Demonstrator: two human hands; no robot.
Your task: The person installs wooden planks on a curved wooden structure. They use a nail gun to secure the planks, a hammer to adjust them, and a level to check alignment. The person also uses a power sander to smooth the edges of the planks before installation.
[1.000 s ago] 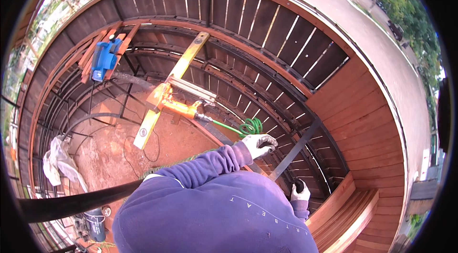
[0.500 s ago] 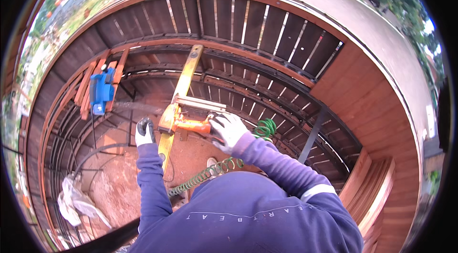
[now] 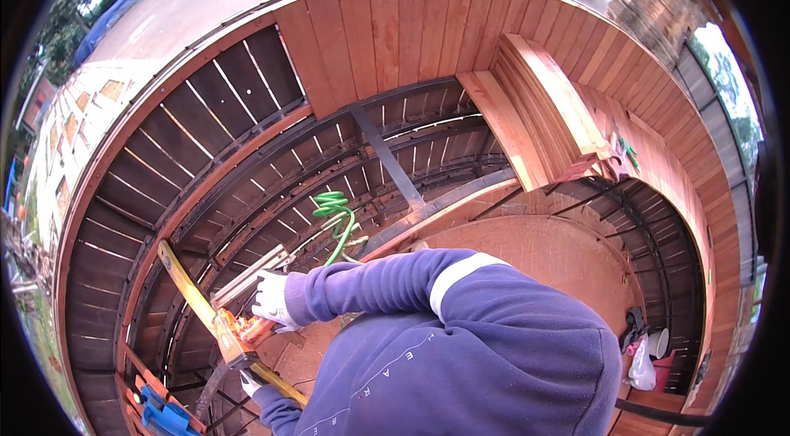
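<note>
My right hand (image 3: 278, 299), in a white work glove, is closed round the handle of an orange nail gun (image 3: 232, 342). The gun's pale straight magazine (image 3: 251, 275) points away from me, beside the hand. Under the gun runs a long yellow spirit level (image 3: 186, 284), set aslant, its far end at the wooden rail. My left hand (image 3: 249, 385), also gloved, is low beside the level and just below the gun. Its fingers are partly hidden, so its grip does not show. A green coiled air hose (image 3: 332, 206) hangs to the right of the gun.
A curved slatted wall with dark metal rails (image 3: 387, 160) surrounds me. Reddish boards (image 3: 378, 33) cover its far part, with a stack of planks (image 3: 543, 111) leaning there. A blue power tool (image 3: 164, 415) lies lower left. A white bag (image 3: 642, 366) and bucket (image 3: 657, 343) stand at right.
My view has swung to the right, so the gun, level and blue tool now appear lower left. The plank stack has come into fuller view. My right hand still holds the nail gun.
</note>
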